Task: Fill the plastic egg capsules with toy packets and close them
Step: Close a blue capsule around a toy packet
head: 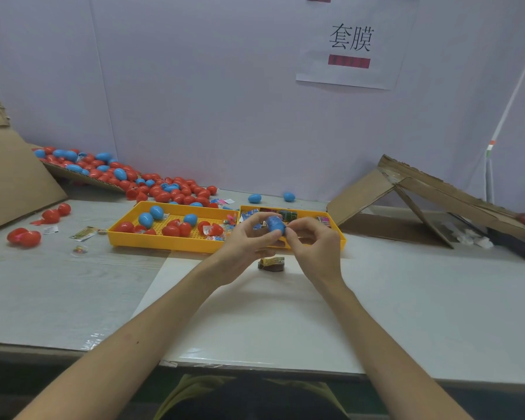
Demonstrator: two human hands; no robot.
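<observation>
Above the white table [255, 313], both hands [249, 244] [312, 247] pinch a blue egg capsule [274, 224] between fingertips, seemingly pressing it closed.

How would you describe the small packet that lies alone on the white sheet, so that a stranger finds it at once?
Start at the two yellow trays. On the white sheet in front of the right tray lies one small packet. It is dark brown with a yellow-green end, and no other packet lies on that sheet.
</observation>
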